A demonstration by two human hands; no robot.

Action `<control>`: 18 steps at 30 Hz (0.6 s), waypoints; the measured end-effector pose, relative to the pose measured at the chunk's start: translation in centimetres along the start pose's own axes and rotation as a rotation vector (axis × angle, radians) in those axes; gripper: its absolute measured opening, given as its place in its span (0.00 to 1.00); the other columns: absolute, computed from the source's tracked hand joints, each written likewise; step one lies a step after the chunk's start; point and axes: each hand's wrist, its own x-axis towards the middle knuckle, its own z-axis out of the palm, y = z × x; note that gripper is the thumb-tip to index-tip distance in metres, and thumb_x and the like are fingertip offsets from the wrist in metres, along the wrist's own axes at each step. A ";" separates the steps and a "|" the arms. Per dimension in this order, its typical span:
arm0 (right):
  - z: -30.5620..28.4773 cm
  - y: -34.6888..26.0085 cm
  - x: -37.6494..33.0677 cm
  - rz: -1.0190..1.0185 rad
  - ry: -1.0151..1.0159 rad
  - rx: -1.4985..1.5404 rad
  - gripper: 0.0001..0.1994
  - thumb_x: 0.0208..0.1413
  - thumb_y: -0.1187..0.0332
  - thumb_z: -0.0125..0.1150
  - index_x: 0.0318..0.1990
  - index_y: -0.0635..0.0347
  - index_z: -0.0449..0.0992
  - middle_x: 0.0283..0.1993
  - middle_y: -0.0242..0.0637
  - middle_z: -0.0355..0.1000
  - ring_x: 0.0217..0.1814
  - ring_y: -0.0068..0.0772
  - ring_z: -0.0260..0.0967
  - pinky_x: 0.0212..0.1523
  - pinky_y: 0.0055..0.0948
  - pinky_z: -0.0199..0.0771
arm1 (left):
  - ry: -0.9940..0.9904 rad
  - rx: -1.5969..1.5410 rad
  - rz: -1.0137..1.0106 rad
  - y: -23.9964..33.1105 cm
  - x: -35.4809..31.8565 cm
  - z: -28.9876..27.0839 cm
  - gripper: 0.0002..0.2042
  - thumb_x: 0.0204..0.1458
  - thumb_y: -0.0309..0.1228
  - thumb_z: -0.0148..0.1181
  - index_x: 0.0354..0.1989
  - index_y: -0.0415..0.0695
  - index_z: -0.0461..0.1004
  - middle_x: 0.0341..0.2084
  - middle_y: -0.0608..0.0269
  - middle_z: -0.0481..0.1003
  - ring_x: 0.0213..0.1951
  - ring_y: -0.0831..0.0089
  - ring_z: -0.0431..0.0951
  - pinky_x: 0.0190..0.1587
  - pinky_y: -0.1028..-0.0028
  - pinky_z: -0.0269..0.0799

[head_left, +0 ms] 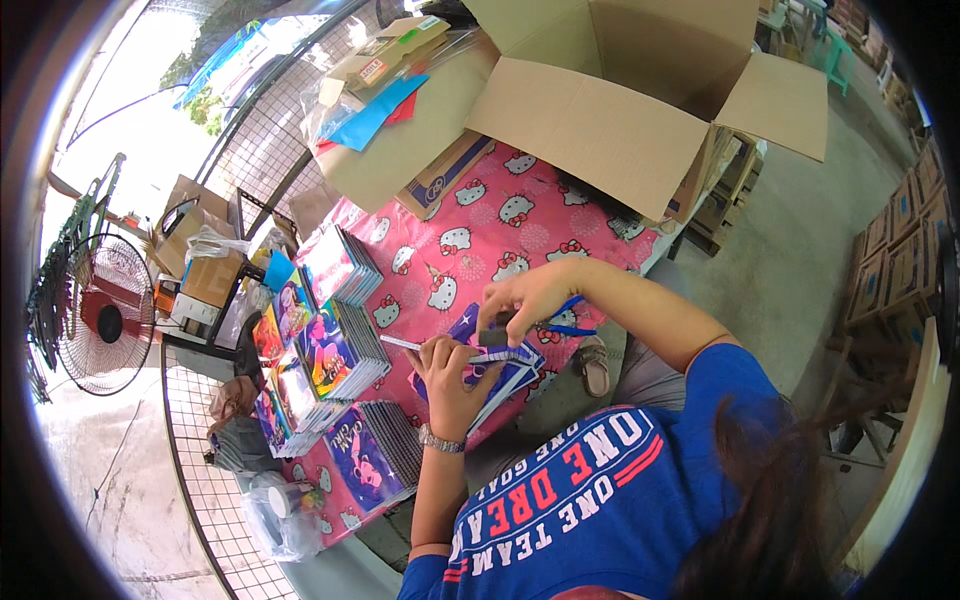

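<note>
A purple-covered spiral notebook [464, 326] is tilted up at the table's near edge, its bound edge facing up. My left hand [452, 380], with a metal watch at the wrist, is closed around that edge. Over the notebook's right end, my right hand [535, 298] has its fingers bent. Blue-handled pliers [572, 328] stick out beneath its palm; their jaws are hidden. More notebooks [515, 382] lie underneath. To the left stand several stacks of spiral notebooks with colourful covers, including a purple stack [375, 455] and a yellow-and-pink one [338, 352].
A pink patterned cloth [440, 255] covers the table. A large open carton [600, 125] stands at the far side, beside brown board with blue and red sheets [380, 112]. A fan [108, 320] is at left. A plastic bag [282, 515] hangs near the left corner. Cartons [895, 250] line the right.
</note>
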 end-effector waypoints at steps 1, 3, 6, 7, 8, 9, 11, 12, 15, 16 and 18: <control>-0.5 0.2 -0.1 0.001 0.047 -0.109 0.28 0.49 0.59 0.68 0.59 0.52 0.72 0.52 0.33 0.65 0.48 0.27 0.64 0.47 0.27 0.66 | -0.014 -0.024 -0.018 -0.1 -0.1 0.1 0.20 0.34 0.38 0.75 0.34 0.45 0.74 0.38 0.62 0.71 0.52 0.57 0.68 0.64 0.47 0.48; -0.4 -0.6 0.1 0.022 -0.102 0.104 0.29 0.49 0.58 0.69 0.60 0.54 0.72 0.52 0.33 0.64 0.47 0.27 0.64 0.48 0.27 0.66 | -0.041 -0.003 -0.036 0.0 -0.1 -0.1 0.20 0.35 0.38 0.75 0.35 0.45 0.74 0.38 0.62 0.71 0.52 0.57 0.68 0.63 0.47 0.48; -0.1 -0.8 0.4 0.029 -0.038 0.036 0.27 0.49 0.59 0.68 0.57 0.58 0.71 0.45 0.30 0.67 0.44 0.23 0.65 0.47 0.26 0.66 | -0.044 -0.041 -0.053 0.0 0.4 -0.3 0.20 0.36 0.38 0.75 0.36 0.44 0.74 0.38 0.63 0.72 0.52 0.57 0.68 0.63 0.46 0.47; 0.0 -0.6 0.4 0.027 0.032 -0.051 0.26 0.49 0.59 0.68 0.55 0.59 0.71 0.42 0.28 0.69 0.43 0.21 0.65 0.46 0.26 0.66 | -0.038 -0.065 -0.056 -0.1 0.3 -0.4 0.20 0.36 0.38 0.75 0.36 0.44 0.74 0.38 0.63 0.72 0.52 0.57 0.68 0.64 0.45 0.47; 0.3 -0.3 0.8 -0.126 -0.102 0.314 0.27 0.48 0.59 0.68 0.55 0.59 0.72 0.43 0.31 0.70 0.44 0.23 0.66 0.45 0.28 0.68 | -0.058 -0.071 -0.078 0.0 0.0 -0.6 0.21 0.37 0.38 0.75 0.36 0.44 0.73 0.38 0.63 0.72 0.52 0.58 0.68 0.64 0.43 0.45; 0.2 -0.2 1.0 -0.068 -0.102 0.174 0.27 0.47 0.59 0.68 0.55 0.58 0.72 0.43 0.32 0.70 0.45 0.23 0.66 0.45 0.27 0.68 | -0.059 -0.064 -0.091 0.2 0.0 -0.7 0.21 0.37 0.39 0.75 0.37 0.44 0.72 0.38 0.63 0.72 0.52 0.58 0.68 0.64 0.42 0.44; -0.6 -0.4 1.2 0.039 -0.090 -0.113 0.27 0.47 0.58 0.68 0.55 0.57 0.72 0.44 0.32 0.70 0.45 0.23 0.66 0.46 0.27 0.68 | -0.064 -0.049 -0.107 0.5 0.7 -0.8 0.23 0.37 0.39 0.75 0.38 0.45 0.71 0.38 0.62 0.72 0.53 0.58 0.68 0.65 0.41 0.42; -0.7 -0.6 1.0 0.083 -0.020 -0.490 0.28 0.45 0.57 0.68 0.56 0.57 0.73 0.45 0.33 0.71 0.47 0.26 0.67 0.49 0.28 0.68 | -0.075 -0.054 -0.101 0.1 0.6 -0.7 0.25 0.37 0.40 0.76 0.40 0.45 0.70 0.38 0.63 0.72 0.53 0.59 0.68 0.64 0.38 0.40; 0.3 -1.0 1.0 -0.231 -0.188 0.565 0.31 0.41 0.53 0.72 0.56 0.54 0.76 0.50 0.34 0.67 0.53 0.32 0.64 0.53 0.31 0.63 | -0.041 -0.103 -0.134 0.3 -0.1 -0.7 0.25 0.37 0.40 0.76 0.41 0.45 0.69 0.39 0.63 0.72 0.53 0.58 0.69 0.65 0.36 0.38; -0.6 -1.2 1.2 -0.102 -0.183 0.255 0.31 0.42 0.54 0.72 0.56 0.54 0.76 0.49 0.33 0.66 0.52 0.32 0.64 0.53 0.32 0.65 | -0.030 -0.115 -0.149 0.0 0.0 -0.4 0.26 0.38 0.41 0.76 0.41 0.44 0.69 0.39 0.63 0.73 0.53 0.58 0.69 0.65 0.34 0.35; -0.8 -1.7 1.2 0.007 -0.097 -0.111 0.31 0.42 0.54 0.72 0.56 0.54 0.76 0.49 0.33 0.66 0.53 0.30 0.63 0.54 0.32 0.64 | -0.053 -0.107 -0.164 0.0 0.1 -0.5 0.26 0.38 0.41 0.76 0.41 0.44 0.69 0.39 0.63 0.73 0.53 0.58 0.69 0.64 0.33 0.36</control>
